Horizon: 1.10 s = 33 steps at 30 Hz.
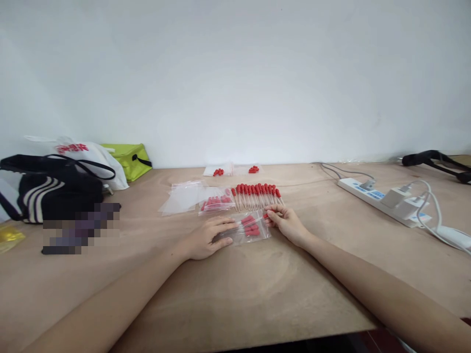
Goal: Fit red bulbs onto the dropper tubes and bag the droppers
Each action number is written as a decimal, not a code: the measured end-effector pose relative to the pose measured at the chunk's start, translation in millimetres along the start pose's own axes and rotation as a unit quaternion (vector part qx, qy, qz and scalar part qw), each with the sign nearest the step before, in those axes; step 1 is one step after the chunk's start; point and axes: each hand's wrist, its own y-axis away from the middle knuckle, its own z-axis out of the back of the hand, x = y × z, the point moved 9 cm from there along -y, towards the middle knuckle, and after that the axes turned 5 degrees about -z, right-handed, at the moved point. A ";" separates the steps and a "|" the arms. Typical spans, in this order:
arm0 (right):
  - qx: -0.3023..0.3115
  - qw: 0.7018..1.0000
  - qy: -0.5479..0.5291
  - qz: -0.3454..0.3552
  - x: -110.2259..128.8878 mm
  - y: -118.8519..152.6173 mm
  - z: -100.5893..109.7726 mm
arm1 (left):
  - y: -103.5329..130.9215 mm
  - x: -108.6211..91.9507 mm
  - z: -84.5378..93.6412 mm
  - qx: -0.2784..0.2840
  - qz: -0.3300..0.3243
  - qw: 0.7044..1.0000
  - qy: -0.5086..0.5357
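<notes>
A clear zip bag [241,237] lies flat in front of me with several red-bulbed droppers [252,229] inside, their bulbs toward the right. My left hand [208,238] rests over the bag's left end, its fingers stretched out and thumb apart. At the bag's right edge, my right hand [287,224] is closed in a pinch on a red-bulbed dropper [265,214]; its stem is hard to make out. Just behind, a row of loose droppers [257,189] lies side by side, bulbs away from me. Left of that row sits another filled zip bag [217,203].
Flat clear bags [182,198] lie at the left. Two bags with red pieces [218,172] are near the wall. A power strip [382,202] with chargers and cables stands right. A black bag [61,189] and a green bag [130,162] stand left.
</notes>
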 end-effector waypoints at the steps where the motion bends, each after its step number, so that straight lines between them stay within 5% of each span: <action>1: 0.005 1.000 0.017 0.000 -0.1 0.7 -1.4 | 0.1 0.2 -0.1 0.000 0.001 1.000 -0.001; 25: 0.065 0.995 0.060 -0.047 -5.8 0.5 -12.7 | -1.4 -1.4 2.5 -0.022 -0.013 0.999 0.019; 33: 0.023 0.990 0.135 -0.045 -11.1 1.4 -9.4 | -0.8 -2.0 0.7 -0.004 -0.008 1.000 0.010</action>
